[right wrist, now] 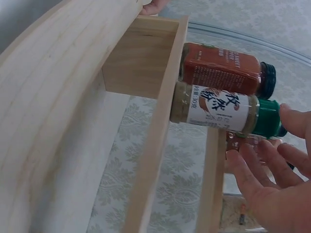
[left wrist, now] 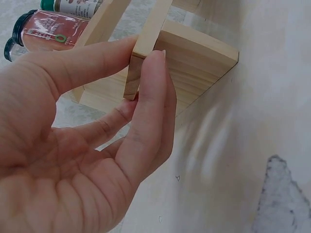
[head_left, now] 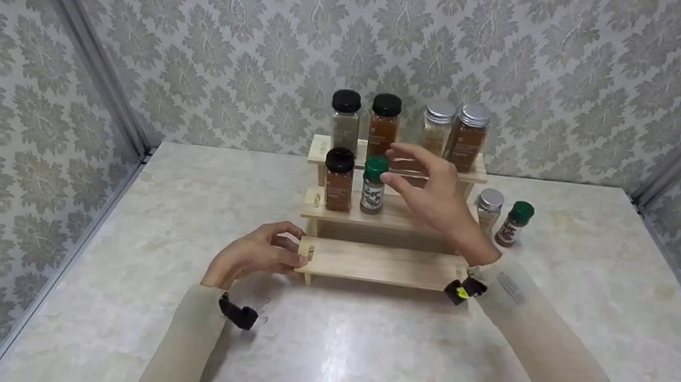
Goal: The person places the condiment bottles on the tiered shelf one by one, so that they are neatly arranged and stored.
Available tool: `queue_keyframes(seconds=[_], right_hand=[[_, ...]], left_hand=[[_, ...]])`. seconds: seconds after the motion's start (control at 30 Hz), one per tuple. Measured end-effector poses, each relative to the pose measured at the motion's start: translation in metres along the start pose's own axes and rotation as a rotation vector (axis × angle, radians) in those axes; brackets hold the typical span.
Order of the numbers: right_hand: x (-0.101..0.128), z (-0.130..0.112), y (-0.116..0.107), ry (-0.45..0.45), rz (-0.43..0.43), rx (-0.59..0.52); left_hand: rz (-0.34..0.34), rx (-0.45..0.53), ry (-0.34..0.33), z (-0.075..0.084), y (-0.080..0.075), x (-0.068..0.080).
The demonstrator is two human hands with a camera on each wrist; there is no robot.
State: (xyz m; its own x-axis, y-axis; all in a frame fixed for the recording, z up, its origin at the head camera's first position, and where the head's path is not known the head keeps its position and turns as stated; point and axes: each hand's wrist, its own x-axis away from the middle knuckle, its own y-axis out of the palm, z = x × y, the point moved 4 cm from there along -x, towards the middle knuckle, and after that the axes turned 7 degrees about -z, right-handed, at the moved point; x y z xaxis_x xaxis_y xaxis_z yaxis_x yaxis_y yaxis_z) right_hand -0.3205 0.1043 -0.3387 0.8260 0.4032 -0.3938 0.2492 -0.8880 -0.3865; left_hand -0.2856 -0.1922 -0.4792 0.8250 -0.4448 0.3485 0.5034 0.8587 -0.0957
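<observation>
Green-cap jar (head_left: 373, 185): it stands upright on the middle step of the rack (head_left: 380, 263), just right of a black-cap jar (head_left: 338, 179).
Your right hand (head_left: 436, 194): it hovers just right of the green cap with fingers loosely spread, gripping nothing; the fingertips are at the cap, contact unclear.
Your left hand (head_left: 255, 252): it pinches the left end of the rack's bottom step, thumb and fingers on the wood.
Top step: four jars.
Table (head_left: 597, 307): two more jars stand right of the rack.
</observation>
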Motion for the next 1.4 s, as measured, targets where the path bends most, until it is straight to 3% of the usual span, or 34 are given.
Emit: queue_keyframes(seconds=[0.37, 0.63, 0.9, 1.4], right_hand=[[0.025, -0.012, -0.044, -0.024, 0.082, 0.165], [0.042, -0.003, -0.083, 0.021, 0.169, 0.144], [0.055, 0.019, -0.116, 0.082, 0.234, 0.240], [0.081, 0.085, -0.164, 0.247, 0.231, 0.356]], left_hand=[[0.005, -0.011, -0.008, 0.001, 0.001, 0.000], [0.000, -0.033, 0.010, 0.001, 0.002, -0.002], [-0.003, -0.024, 0.008, -0.001, 0.000, -0.002], [-0.025, -0.015, 0.016, 0.000, 0.000, -0.002]])
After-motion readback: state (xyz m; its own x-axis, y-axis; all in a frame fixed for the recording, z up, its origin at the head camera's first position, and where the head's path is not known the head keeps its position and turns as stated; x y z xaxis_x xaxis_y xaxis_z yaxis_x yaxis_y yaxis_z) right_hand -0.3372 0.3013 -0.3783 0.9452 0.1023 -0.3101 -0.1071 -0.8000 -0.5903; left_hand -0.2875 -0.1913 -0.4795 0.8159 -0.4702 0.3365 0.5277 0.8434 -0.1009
